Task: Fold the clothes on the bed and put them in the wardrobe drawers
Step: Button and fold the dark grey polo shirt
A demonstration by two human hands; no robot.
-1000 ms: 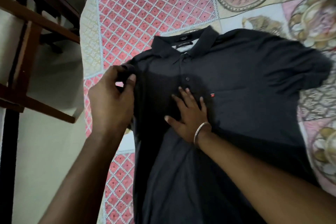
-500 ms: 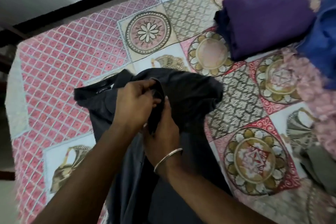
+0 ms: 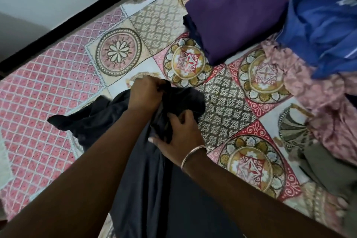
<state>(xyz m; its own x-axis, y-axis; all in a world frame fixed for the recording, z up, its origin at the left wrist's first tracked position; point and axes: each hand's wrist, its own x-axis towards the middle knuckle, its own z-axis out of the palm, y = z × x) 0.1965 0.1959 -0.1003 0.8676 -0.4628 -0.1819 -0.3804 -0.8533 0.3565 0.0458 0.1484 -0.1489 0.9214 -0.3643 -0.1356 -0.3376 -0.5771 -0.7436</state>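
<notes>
- Gripping the black shirt with both hands, bunched up near the bed's near edge.
- My left hand has its fingers curled round a gathered fold at the top of the shirt.
- My right hand, bangle on the wrist, pinches the fabric just below the left; thumb and fingers wrapped into the cloth.
- Shirt body runs from my hands down toward me on the patterned bedspread; a sleeve or collar part trails out toward the bed's left side.
- Folded purple garment lies toward the bed's far edge, well apart from the shirt.
- Blue garment, unfolded, sits at the far right corner, touching the purple one.
- Pink floral cloth is crumpled along the right edge, with an olive garment below it.
</notes>
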